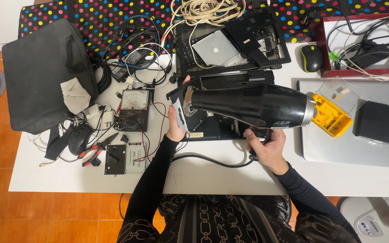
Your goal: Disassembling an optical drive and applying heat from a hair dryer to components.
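A black hair dryer [253,105] is held level above the white table [203,173], its silver-ringed nozzle pointing left. My right hand [266,146] is shut on its handle, under the body. A black cord [208,161] runs from the handle across the table. My left hand [176,123] holds a small silver and black computer part [179,103] up in front of the nozzle. Beneath both lies a dismantled black laptop base [221,128].
A black bag [41,74] lies at the left by a multimeter [133,110], red-handled pliers [96,148], a circuit board [124,159] and tangled cables. Behind are laptop parts [230,45], a mouse [311,58] and a red box [323,49]. At the right: a yellow bit case [332,116], a black box [377,121] and a grey laptop [352,153].
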